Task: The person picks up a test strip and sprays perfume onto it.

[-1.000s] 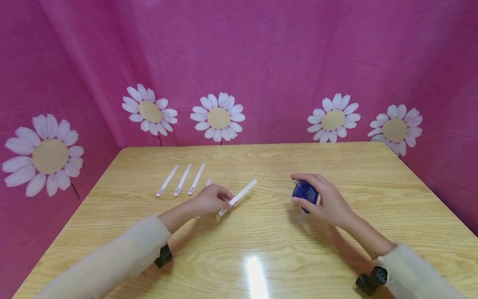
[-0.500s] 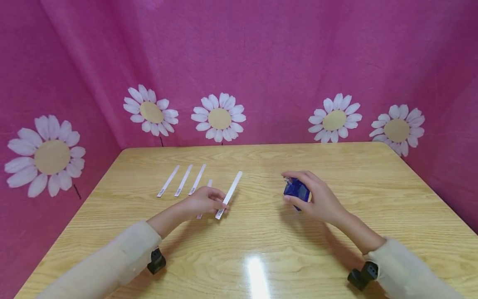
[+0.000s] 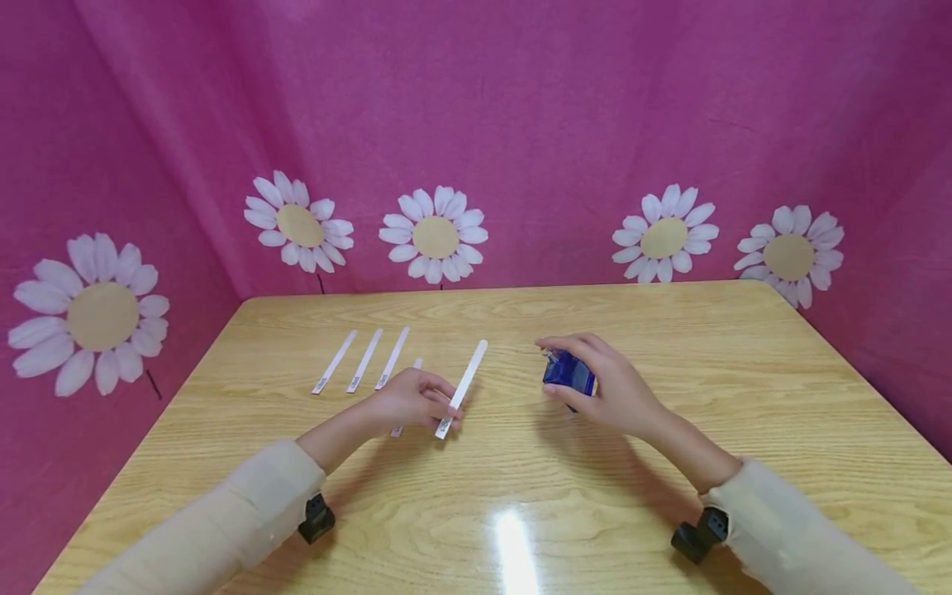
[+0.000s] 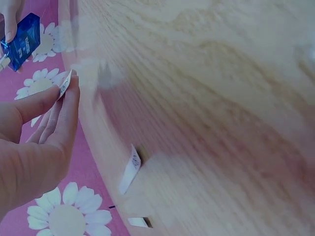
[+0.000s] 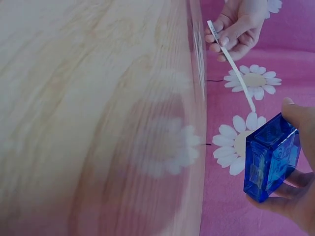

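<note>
My left hand (image 3: 409,402) pinches a white paper test strip (image 3: 468,377) near its printed end, between thumb and fingers. The strip's plain end tilts up and away, toward the right. My right hand (image 3: 621,392) grips a blue glass perfume bottle (image 3: 568,373), index finger at the spray top and thumb low on its side. In the right wrist view the bottle (image 5: 270,160) is held above the table, with the strip (image 5: 239,76) a short way off. Beneath the left hand lies another strip (image 3: 397,430), its middle hidden by the hand.
Three more white strips (image 3: 364,361) lie side by side at the left of the wooden table (image 3: 521,479), printed ends nearest. A pink curtain (image 3: 521,124) with white daisies stands behind the table's far edge. Black wrist cameras (image 3: 317,519) hang under the sleeves.
My right hand has moved left with the perfume bottle, closer to the strip. The strip in my left hand has swung to a steeper angle.
</note>
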Tool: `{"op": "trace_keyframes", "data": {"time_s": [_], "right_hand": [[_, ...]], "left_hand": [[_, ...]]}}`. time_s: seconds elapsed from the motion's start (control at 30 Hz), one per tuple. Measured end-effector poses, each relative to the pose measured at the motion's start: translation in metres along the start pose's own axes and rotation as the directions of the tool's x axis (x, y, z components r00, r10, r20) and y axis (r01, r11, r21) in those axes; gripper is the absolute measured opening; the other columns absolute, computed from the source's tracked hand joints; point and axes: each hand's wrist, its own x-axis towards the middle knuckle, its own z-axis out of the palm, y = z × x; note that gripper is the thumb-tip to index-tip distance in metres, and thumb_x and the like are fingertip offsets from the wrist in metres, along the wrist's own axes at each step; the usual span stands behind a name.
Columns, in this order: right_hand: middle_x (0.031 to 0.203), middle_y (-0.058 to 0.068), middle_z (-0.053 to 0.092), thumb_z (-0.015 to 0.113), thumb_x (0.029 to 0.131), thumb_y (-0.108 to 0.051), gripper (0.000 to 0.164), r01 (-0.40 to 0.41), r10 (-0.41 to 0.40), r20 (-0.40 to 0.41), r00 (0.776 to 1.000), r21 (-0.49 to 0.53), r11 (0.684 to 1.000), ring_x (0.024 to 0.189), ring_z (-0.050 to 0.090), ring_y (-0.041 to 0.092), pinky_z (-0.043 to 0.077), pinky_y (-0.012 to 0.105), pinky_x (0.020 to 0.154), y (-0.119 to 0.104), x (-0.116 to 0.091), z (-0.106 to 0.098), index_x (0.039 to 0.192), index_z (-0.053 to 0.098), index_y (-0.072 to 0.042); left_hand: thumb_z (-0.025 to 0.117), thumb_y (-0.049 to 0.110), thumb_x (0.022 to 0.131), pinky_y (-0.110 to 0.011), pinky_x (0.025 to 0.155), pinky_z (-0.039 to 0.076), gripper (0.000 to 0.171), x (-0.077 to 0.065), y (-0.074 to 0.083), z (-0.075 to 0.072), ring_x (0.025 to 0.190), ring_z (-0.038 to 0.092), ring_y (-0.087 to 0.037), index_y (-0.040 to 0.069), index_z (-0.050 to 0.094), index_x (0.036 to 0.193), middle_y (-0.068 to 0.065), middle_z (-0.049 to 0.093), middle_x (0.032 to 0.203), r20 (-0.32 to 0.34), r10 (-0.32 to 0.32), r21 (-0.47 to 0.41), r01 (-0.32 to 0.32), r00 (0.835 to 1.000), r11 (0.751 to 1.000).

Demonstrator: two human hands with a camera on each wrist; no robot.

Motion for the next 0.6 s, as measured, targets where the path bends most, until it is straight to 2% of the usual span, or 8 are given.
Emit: {"op": "trace_keyframes", "data": {"time_s": [0.2, 0.4, 0.6], "right_hand": [[0.122, 0.006, 0.060, 0.075, 0.083, -0.027, 0.054, -0.005, 0.005, 0.027, 1.000, -0.012, 1.000, 0.108, 0.060, 0.024, 0.056, 0.042, 0.083, -0.007, 0.006, 0.003, 0.133, 0.055, -0.027], [0.123, 0.006, 0.058, 0.073, 0.085, -0.029, 0.055, -0.017, 0.017, 0.056, 0.998, -0.017, 1.000, 0.108, 0.060, 0.024, 0.056, 0.041, 0.083, -0.011, 0.011, 0.008, 0.136, 0.052, -0.031], [0.122, 0.005, 0.059, 0.073, 0.085, -0.028, 0.052, 0.007, -0.007, 0.046, 0.999, -0.004, 1.000, 0.109, 0.059, 0.024, 0.055, 0.043, 0.085, -0.011, 0.016, 0.013, 0.133, 0.054, -0.030]], "left_hand": [[0.057, -0.007, 0.089, -0.034, 0.077, 0.060, 0.028, 0.002, 0.003, 0.001, 0.087, 0.074, -0.028, -0.013, 0.056, 0.117, -0.026, 0.071, 0.103, 0.011, -0.005, 0.015, 0.005, 1.000, 1.000], [0.057, -0.006, 0.090, -0.033, 0.075, 0.060, 0.029, 0.000, 0.006, 0.002, 0.086, 0.074, -0.025, -0.012, 0.056, 0.118, -0.025, 0.071, 0.103, 0.024, -0.007, 0.036, 0.006, 1.000, 0.999], [0.057, -0.006, 0.090, -0.033, 0.073, 0.061, 0.029, -0.001, 0.009, 0.005, 0.083, 0.074, -0.022, -0.012, 0.056, 0.119, -0.025, 0.071, 0.102, 0.036, -0.001, 0.057, -0.001, 0.999, 0.998]]}}
